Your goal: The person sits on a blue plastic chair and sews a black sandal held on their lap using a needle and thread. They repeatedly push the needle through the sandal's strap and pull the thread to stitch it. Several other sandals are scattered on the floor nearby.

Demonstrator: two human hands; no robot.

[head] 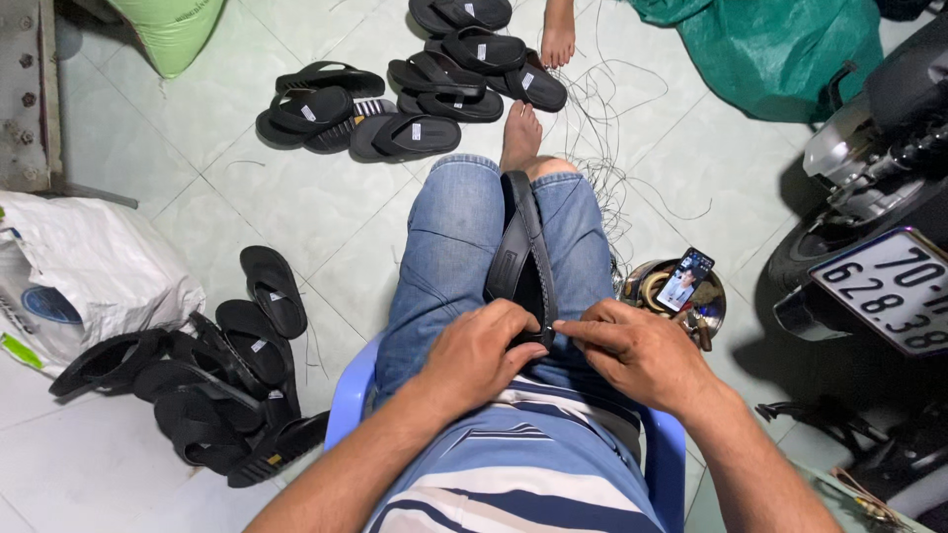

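At frame centre, the left hand [481,353] clasps and the right hand [632,350] pinches a black sandal [520,259] on the lap — finished-looking pairs [415,94] lie upper centre, a pile [212,375] waits lower left.

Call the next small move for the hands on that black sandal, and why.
Probably draw the right hand away from the black rubber sandal to pull through whatever it pinches. The sandal stands on edge between the knees, the left hand braces its near end, and the right fingers pinch at its rim.
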